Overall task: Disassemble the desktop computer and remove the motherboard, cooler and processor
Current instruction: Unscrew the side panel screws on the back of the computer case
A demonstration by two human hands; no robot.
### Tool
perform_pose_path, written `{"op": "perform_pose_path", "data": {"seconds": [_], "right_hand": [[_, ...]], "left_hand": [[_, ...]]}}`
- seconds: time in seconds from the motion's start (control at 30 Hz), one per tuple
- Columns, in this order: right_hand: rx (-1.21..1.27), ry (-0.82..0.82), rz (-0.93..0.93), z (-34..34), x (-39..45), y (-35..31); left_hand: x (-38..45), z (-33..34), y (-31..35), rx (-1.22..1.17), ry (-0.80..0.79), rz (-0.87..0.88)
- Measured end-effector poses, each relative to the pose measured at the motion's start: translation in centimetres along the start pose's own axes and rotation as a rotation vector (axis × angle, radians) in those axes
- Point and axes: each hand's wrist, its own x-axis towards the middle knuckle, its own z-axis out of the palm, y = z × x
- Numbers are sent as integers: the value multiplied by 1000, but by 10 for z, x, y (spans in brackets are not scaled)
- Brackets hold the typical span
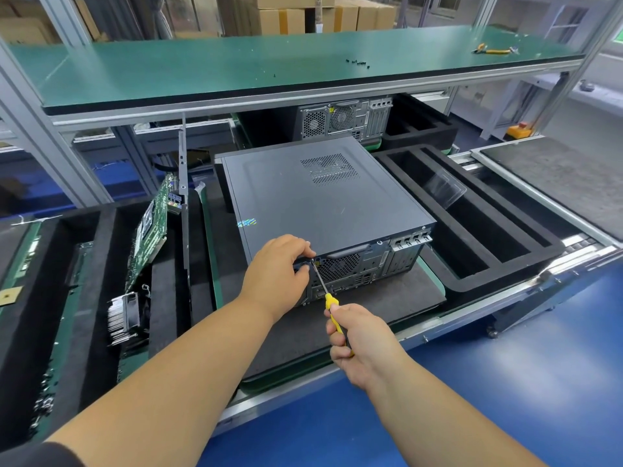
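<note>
- Desktop computer case lies flat on a dark foam pad, rear panel toward the person.
- Left hand curls over the rear top corner.
- Right hand grips a yellow-handled screwdriver, tip at the rear panel.

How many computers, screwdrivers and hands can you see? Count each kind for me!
Computers: 2, the near computer and the far computer
Screwdrivers: 1, the yellow screwdriver
Hands: 2, the left hand and the right hand
Total: 5
</note>
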Motion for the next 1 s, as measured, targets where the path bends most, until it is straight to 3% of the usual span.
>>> {"op": "perform_pose_path", "data": {"seconds": [0.23, 0.3, 0.4, 0.47, 0.6, 0.7, 0.83, 1.0], "right_hand": [[-279, 148, -303, -1, 9, 17], [-229, 125, -262, 1, 8, 16], [-51, 35, -45, 6, 1, 10], [27, -4, 46, 7, -2, 5], [17, -18, 69, 8, -5, 0], [30, -27, 83, 8, -8, -3], [61, -30, 85, 8, -11, -4], [-65, -51, 75, 16, -11, -10]], "left_hand": [[-1, -1, 3, -8, -13, -14], [-4, -4, 4, -51, 11, 16], [-20, -4, 11, -134, 123, 37], [-30, -1, 17, -192, 129, -111], [-25, 5, 25, -408, -112, -526], [-21, 8, 29, -670, -170, -712], [-20, 11, 33, -922, -122, -775], [-16, 11, 35, -957, -117, -748]]}}
